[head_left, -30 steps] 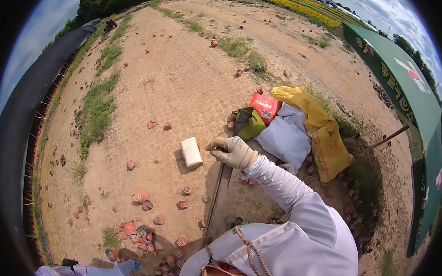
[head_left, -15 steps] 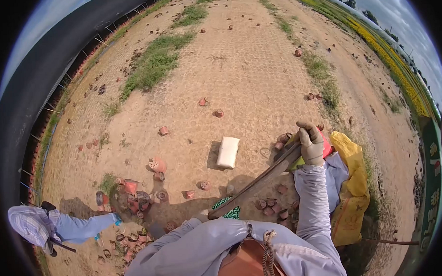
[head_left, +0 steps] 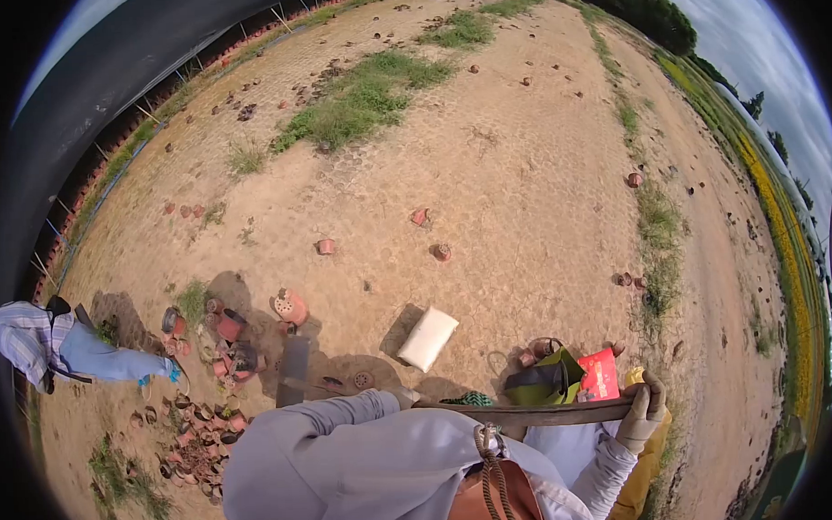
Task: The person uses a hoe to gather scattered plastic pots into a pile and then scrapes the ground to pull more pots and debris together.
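Note:
A long wooden-handled hoe (head_left: pixel 522 414) lies across the front of my body, its flat grey blade out to the left. My right hand (head_left: pixel 643 415), in a light glove, is closed around the handle near its right end. My left hand (head_left: pixel 404 397) is also gloved and mostly hidden by the sleeve; it is closed on the handle nearer the blade. Beyond the handle, to the right, are a dark green open bag (head_left: pixel 544 379) and a red packet (head_left: pixel 599 375). A yellow sack (head_left: pixel 656 453) is partly behind my right arm.
A white package (head_left: pixel 428 339) lies on the dirt ahead. Broken plant pots (head_left: pixel 198 442) are heaped at left, with more pots (head_left: pixel 289 307) scattered around. Another person (head_left: pixel 80 345) stands at far left. Grass patches (head_left: pixel 355 102) grow on the ground; a dark-covered structure borders the left.
My right hand has moved down and right, swinging the handle level. The hoe blade now shows at left. My view has turned left, so the ground things appear shifted.

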The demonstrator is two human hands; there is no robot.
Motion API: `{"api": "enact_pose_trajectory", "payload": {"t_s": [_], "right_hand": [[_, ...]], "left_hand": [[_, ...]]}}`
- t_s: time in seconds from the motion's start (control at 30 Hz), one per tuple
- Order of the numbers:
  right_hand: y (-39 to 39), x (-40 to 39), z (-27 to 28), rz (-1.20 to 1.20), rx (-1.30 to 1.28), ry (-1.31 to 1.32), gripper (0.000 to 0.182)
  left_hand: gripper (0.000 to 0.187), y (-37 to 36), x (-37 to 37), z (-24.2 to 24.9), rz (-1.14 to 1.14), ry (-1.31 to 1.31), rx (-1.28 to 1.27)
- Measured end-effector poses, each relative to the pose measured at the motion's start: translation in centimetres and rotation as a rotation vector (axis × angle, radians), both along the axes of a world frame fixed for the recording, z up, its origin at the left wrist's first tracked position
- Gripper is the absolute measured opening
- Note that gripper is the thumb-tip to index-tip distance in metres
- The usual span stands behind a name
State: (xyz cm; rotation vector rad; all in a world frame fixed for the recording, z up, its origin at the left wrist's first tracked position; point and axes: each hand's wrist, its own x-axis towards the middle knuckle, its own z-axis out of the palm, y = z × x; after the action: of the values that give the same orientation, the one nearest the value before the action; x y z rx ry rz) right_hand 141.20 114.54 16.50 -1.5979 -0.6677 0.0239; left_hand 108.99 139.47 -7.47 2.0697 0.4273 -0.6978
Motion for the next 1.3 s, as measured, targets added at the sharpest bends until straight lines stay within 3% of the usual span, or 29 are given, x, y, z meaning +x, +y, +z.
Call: {"api": "enact_pose_trajectory", "payload": {"t_s": [0.1, 0.2, 0.3, 0.33, 0.37, 0.43, 0.6, 0.67, 0.8, 1.07, 1.3], "right_hand": [[2.0, 4.8, -1.1, 0.052, -0.185, 0.037, 0.021], [7.3, 10.5, 0.5, 0.157, -0.768, -0.146, 0.021], [14.7, 17.0, 0.9, 0.139, -1.225, -0.586, 0.022], [17.2, 19.5, 1.0, 0.179, -1.291, -0.566, 0.023], [19.3, 21.1, 0.7, 0.216, -1.245, -0.528, 0.024], [23.1, 24.4, 1.6, 0.283, -1.191, -0.477, 0.024], [30.1, 30.4, 0.2, 0.369, -1.076, -0.515, 0.027], [33.2, 32.2, 0.5, 0.365, -1.111, -0.515, 0.028], [38.6, 35.0, -0.8, 0.409, -1.054, -0.489, 0.026], [52.8, 34.5, -5.8, 0.491, -1.196, -0.400, 0.032], [70.0, 27.7, -0.8, 0.592, -1.386, -0.392, 0.040]], "left_hand": [[0.039, 2.5, 2.9, -5.4, 0.058, -0.071, 0.221], [0.036, 6.2, 7.7, 3.1, 0.034, 0.043, 0.272], [0.044, 9.8, 12.6, 0.8, 0.190, 0.063, 0.154], [0.049, 10.6, 14.1, 0.2, 0.193, 0.015, 0.195], [0.048, 12.0, 14.7, -0.2, 0.199, 0.062, 0.229], [0.047, 12.3, 18.0, 4.4, 0.216, 0.129, 0.255], [0.051, 13.9, 21.4, 2.2, 0.391, 0.073, 0.094], [0.053, 15.7, 23.2, 6.3, 0.421, 0.079, 0.108], [0.054, 19.5, 25.3, 6.8, 0.429, 0.135, 0.116], [0.056, 31.7, 23.0, 3.5, 0.470, 0.164, 0.096], [0.039, 48.8, 17.9, -5.2, 0.380, 0.082, 0.077]]}}
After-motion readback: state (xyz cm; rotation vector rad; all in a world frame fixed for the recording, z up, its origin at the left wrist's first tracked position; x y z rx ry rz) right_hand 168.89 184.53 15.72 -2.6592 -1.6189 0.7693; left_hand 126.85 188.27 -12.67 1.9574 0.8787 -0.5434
